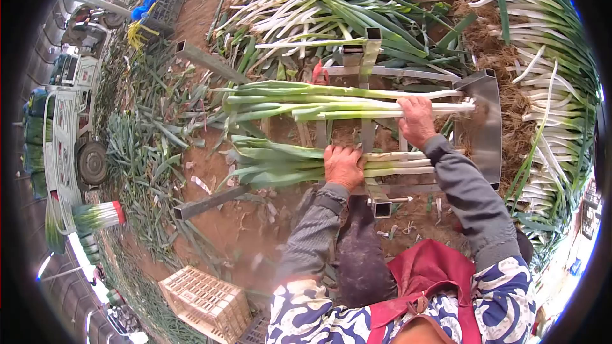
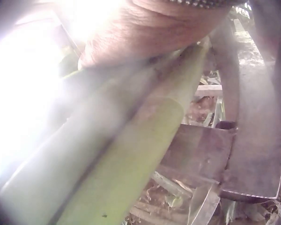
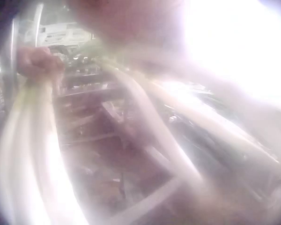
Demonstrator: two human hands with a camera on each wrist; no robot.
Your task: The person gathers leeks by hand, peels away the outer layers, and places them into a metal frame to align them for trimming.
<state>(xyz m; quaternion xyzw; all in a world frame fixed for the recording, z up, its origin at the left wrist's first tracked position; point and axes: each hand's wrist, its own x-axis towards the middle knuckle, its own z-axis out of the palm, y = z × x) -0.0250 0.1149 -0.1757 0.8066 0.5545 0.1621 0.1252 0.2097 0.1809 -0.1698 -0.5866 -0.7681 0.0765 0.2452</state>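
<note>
Two groups of leeks lie across a metal frame (image 1: 484,124). The left hand (image 1: 344,166) grips the nearer group (image 1: 280,162), its fingers curled over the stalks; the left wrist view shows this hand (image 2: 150,33) above thick pale green stalks (image 2: 126,159). On the farther group (image 1: 357,108) lies the right hand (image 1: 417,120), fingers bent over the white stalks near the root end. In the right wrist view the right hand (image 3: 131,18) is blurred at the top, and the left hand (image 3: 40,63) holds its bunch (image 3: 33,154). Thumb contact of the right hand is hidden.
Behind the frame lies a large leek pile (image 1: 331,6); rows of rooted leeks (image 1: 548,89) run along the right. Metal bars (image 1: 210,202) jut leftward. A beige crate (image 1: 204,302), a dark crate (image 1: 164,6) and a white vehicle (image 1: 80,99) stand left, among scattered leaves.
</note>
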